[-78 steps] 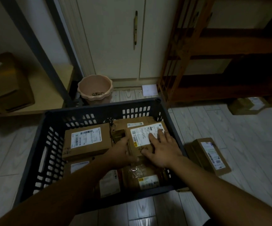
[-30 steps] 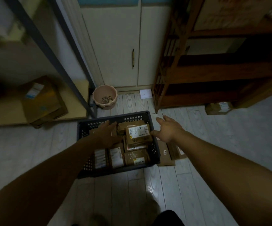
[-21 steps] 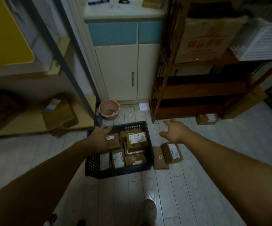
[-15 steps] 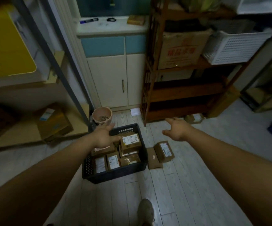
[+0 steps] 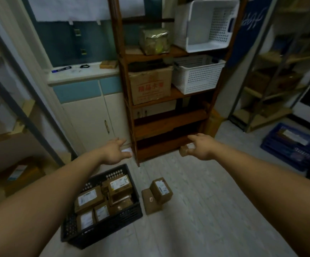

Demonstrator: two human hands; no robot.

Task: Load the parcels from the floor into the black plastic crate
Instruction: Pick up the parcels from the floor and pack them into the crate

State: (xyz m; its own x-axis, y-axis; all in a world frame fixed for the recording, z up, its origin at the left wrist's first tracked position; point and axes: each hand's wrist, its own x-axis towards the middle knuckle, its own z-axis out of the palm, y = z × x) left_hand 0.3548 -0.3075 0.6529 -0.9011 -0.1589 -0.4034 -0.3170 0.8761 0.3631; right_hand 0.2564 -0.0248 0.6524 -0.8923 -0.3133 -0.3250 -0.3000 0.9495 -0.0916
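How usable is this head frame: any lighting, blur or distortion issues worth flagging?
Head view: dim, flat indoor light, no glare; strong wide-angle bending of the shelf uprights and stretched forearms; edges soft and smeared, especially far left; hands slightly blurred; crate and floor parcels visible, but label text unreadable.

Both arms outstretched, left hand (image 5: 114,152) and right hand (image 5: 202,146) empty, fingers loose

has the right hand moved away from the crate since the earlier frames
Yes. The right hand, earlier resting on a parcel inside the black crate, now hangs open well above and to the right of it, in front of the wooden shelf.
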